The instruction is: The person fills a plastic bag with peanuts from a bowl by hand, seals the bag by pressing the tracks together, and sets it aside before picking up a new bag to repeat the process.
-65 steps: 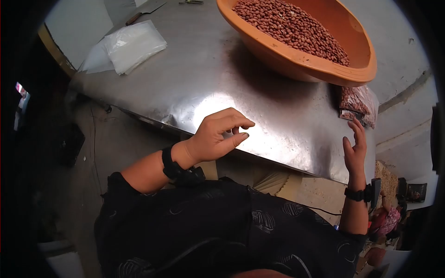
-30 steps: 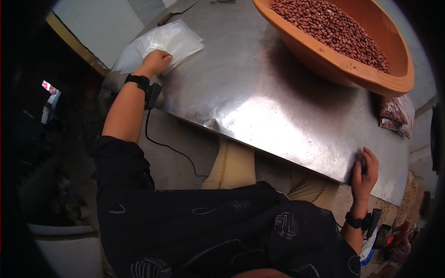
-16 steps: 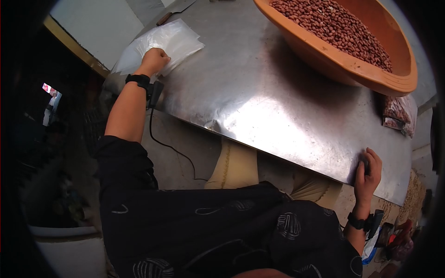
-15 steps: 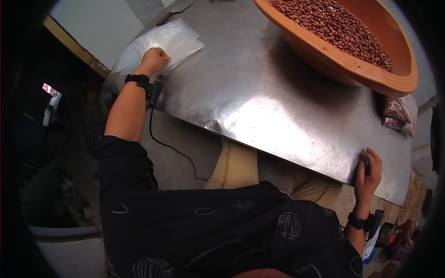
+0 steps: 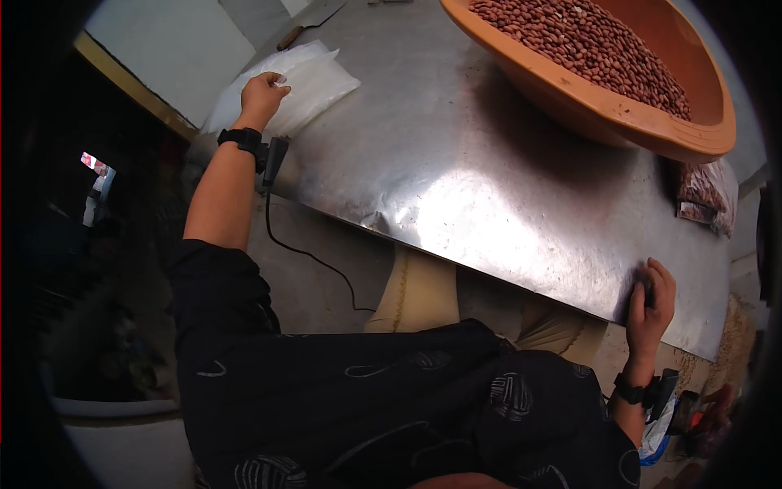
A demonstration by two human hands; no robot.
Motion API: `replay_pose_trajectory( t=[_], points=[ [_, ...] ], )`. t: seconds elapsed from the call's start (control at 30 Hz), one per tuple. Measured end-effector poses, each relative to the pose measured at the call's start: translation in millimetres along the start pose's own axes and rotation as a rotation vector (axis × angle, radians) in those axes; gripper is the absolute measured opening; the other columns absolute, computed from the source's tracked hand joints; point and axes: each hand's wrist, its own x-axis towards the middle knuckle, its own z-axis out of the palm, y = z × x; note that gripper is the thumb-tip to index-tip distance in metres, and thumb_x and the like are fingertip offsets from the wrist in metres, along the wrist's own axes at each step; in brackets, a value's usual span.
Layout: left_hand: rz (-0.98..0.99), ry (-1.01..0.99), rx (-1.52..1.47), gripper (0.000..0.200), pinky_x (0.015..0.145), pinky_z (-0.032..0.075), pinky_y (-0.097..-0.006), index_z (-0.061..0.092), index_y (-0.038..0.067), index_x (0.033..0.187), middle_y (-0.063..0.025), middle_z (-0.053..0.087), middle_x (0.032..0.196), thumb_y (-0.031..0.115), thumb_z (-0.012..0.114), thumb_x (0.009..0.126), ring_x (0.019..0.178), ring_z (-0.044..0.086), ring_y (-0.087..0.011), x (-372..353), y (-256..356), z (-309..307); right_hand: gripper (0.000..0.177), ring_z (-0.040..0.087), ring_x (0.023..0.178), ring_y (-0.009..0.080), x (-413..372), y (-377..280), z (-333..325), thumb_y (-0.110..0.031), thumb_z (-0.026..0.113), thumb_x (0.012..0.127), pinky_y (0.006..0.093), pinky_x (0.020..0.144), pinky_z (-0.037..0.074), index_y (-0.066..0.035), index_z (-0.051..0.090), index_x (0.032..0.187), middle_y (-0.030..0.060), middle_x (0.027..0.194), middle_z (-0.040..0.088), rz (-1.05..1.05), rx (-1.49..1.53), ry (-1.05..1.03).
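Observation:
My left hand (image 5: 261,101) is over a stack of clear plastic bags (image 5: 318,88) at the table's far left corner. Its thumb and fingertips pinch a bit of a plastic bag. Down at the right, my right hand (image 5: 651,308) rests by the near edge of the metal table (image 5: 391,130). Thumb and fingers are apart there, and nothing shows between them. A large orange basin (image 5: 562,85) full of reddish-brown peanuts (image 5: 586,53) stands at the upper right, beyond both hands.
A filled bag of peanuts (image 5: 705,197) lies on the table right of the basin. Behind the plastic bags is a knife with a brown handle (image 5: 291,37). A black cable (image 5: 314,257) hangs from the device on my left wrist. Peanuts are spread on the floor (image 5: 729,338) at right.
My left hand has risen slightly and shifted a little left, its fingertips now pinching at the plastic. The stack's top edge has ruffled. My right hand stays by the table edge.

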Motion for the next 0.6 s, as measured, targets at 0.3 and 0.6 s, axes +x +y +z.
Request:
replay_pose_trajectory(
  t=[0.3,0.6],
  points=[
    [-0.148,-0.326,-0.178,0.038,0.072,0.047,-0.0306,0.069,-0.002,0.083,-0.0106,0.067,0.079,0.036,0.071,0.081,0.077,0.061,-0.0173,-9.9,26.9,-3.2,0.025,0.057,0.105,0.0321,0.0,-3.9,-2.9,0.004,0.054,0.078,0.0366,0.090,0.045,0.001,0.060,0.102,0.0166,0.113,0.059,-0.002,0.008,0.010],
    [0.003,0.018,-0.164,0.039,0.077,0.047,-0.0333,0.068,-0.004,0.098,-0.0165,0.069,0.089,0.032,0.057,0.089,0.086,0.064,-0.0224,1.0,5.2,9.9,0.024,0.057,0.104,0.0319,0.3,-4.9,-2.5,0.004,0.054,0.078,0.0367,0.090,0.045,0.001,0.060,0.102,0.0166,0.112,0.060,0.001,0.013,0.015]
  ],
)
